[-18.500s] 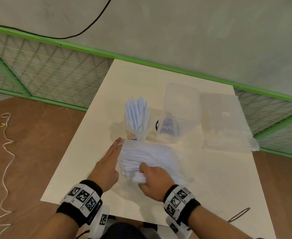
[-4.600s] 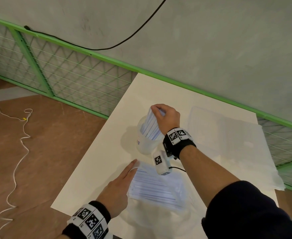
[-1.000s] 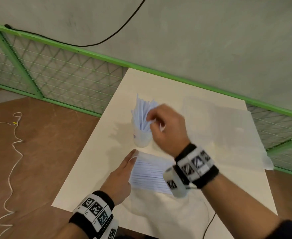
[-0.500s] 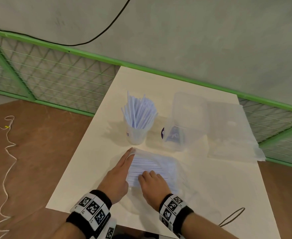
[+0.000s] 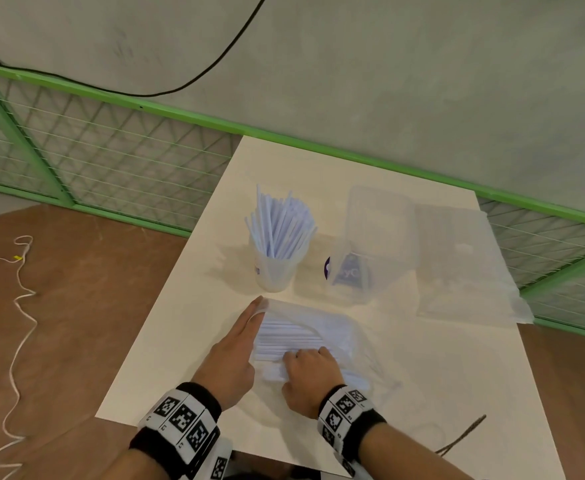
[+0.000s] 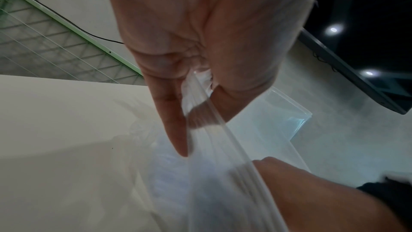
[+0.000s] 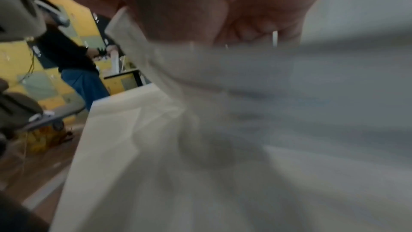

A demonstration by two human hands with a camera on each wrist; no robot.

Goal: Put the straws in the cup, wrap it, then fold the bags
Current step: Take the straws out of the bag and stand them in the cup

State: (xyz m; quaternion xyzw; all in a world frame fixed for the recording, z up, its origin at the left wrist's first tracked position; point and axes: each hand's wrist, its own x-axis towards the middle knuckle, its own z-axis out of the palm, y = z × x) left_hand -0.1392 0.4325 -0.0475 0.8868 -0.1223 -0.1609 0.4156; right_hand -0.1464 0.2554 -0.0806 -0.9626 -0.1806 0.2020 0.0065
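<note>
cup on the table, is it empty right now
No, the cup stands upright on the table with a thick bunch of white straws sticking up out of it.

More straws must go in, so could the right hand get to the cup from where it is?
Probably yes. The right hand grips straws in the bag just in front of the cup, and only bare table lies between them; the left hand stays off to the side.

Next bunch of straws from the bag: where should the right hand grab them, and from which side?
Grip the straws at their near-left ends, at the bag mouth the left hand holds open. They lie flat, side by side, so the right hand should probably pinch from above.
</note>
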